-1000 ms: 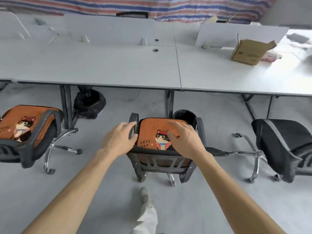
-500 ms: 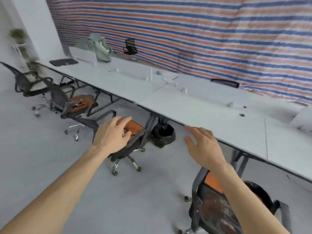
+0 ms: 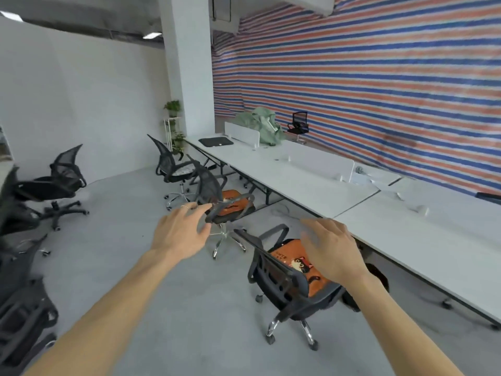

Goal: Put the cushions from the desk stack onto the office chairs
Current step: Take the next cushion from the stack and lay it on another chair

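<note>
Right now both hands are empty. The left hand [image 3: 181,234] is held out in the air with its grip spread wide, and so is the right hand [image 3: 331,249]. Neither one touches anything.

Two cushions are already on seats. One orange cat cushion [image 3: 301,263] lies on the near chair [image 3: 284,283], just under the right hand. Another orange cushion [image 3: 233,203] lies on the next chair [image 3: 217,202] along the long white table [image 3: 311,183]. Further back a chair by the plant [image 3: 169,165] has something pale on its seat, too small to tell what. Off to the left stand dark chairs [image 3: 58,180] with bare seats, well away from the table.

I think the step in hand is going back for more cushions. The stack itself is not in sight, so I cannot say how many are left.

What could go wrong? The near chair is on wheels and sits close by, so a bump from a leg or an arm could roll it and tip the cushion off. The cushions are soft and floppy, so a loose hold on a few at once could drop one on the floor. A bare chair on the left is easy to miss too, since it is far from the others.
</note>
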Demonstrator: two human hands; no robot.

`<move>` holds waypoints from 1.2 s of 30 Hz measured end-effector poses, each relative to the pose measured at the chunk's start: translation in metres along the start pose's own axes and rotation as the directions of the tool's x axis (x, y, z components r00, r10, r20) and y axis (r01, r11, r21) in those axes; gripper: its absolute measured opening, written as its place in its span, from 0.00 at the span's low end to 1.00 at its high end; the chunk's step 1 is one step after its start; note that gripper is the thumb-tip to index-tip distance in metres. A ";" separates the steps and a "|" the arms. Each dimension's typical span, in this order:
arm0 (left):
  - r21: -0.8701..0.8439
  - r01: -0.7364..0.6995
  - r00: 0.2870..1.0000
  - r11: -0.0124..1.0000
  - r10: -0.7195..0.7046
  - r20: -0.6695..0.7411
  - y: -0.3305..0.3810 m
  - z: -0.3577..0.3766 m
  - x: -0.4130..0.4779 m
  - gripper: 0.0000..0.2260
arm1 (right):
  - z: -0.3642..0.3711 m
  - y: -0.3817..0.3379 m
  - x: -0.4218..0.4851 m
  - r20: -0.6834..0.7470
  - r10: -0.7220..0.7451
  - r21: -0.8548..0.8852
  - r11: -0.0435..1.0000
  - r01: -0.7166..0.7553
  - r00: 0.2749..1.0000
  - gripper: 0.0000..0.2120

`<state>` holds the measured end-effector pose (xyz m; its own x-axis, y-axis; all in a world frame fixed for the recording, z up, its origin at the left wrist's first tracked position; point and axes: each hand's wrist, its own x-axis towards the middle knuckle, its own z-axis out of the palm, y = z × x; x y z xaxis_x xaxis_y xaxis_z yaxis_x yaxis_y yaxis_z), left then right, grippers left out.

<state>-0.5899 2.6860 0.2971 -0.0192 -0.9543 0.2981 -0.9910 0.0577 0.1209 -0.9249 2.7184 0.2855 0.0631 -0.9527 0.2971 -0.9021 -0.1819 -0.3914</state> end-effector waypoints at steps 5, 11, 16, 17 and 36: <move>-0.018 0.036 0.999 0.999 -0.036 -0.007 -0.050 0.006 0.044 0.23 | 0.035 -0.039 0.059 -0.036 -0.064 0.017 0.998 0.065 0.997 0.26; -0.027 0.052 0.998 0.998 -0.053 -0.038 -0.108 0.027 0.114 0.23 | 0.085 -0.086 0.156 -0.060 -0.118 0.011 0.993 0.119 0.991 0.21; -0.047 0.116 0.990 0.992 -0.120 -0.079 -0.166 0.043 0.189 0.22 | 0.142 -0.117 0.254 -0.056 -0.150 0.037 0.988 0.153 0.987 0.24; -0.060 0.143 0.985 0.988 -0.148 -0.086 -0.179 0.050 0.203 0.22 | 0.154 -0.123 0.275 -0.055 -0.158 0.045 0.986 0.160 0.986 0.24; -0.043 0.267 0.938 0.963 -0.249 0.242 -0.491 0.237 0.407 0.23 | 0.446 -0.273 0.552 0.244 -0.073 0.032 0.997 0.068 0.967 0.20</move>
<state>-0.1428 2.1998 0.1349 0.1971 -0.9802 0.0201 -0.9535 -0.1869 0.2366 -0.4529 2.1333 0.1677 0.2314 -0.9673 0.1035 -0.8817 -0.2535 -0.3979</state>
